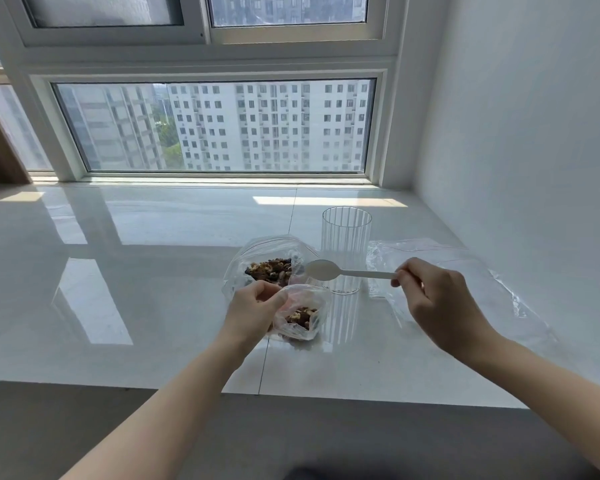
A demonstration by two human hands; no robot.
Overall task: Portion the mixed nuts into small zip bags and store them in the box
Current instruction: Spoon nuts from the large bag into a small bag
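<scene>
Two hands work over a glossy white surface (153,306) under a window (215,126). The left hand (253,311) has its grip closed on the mouth of one small bag (300,315), fingers curled round the rim and holding it open; this bag stands on the surface and holds a small heap of nuts (302,316) at its bottom. The right hand (437,299) pinches the end of one white plastic spoon (340,270) between thumb and fingertips, its grip clamped on the handle. The spoon lies level in the air, its bowl pointing left, above the small bag and at the right edge of the big bag (257,258). The bowl looks empty. The big bag, one only, sits just behind the left hand with its mouth spread wide and a larger pile of mixed nuts inside, so nuts show in two places. One clear ribbed glass (345,244) stands upright just right of the big bag and behind the spoon; whether anything is in it cannot be told. To the right of the glass, clear plastic (465,268) lies flat on the surface beside the wall (516,116), reaching behind the right hand; how many bags it makes up cannot be told. Both forearms are bare.
</scene>
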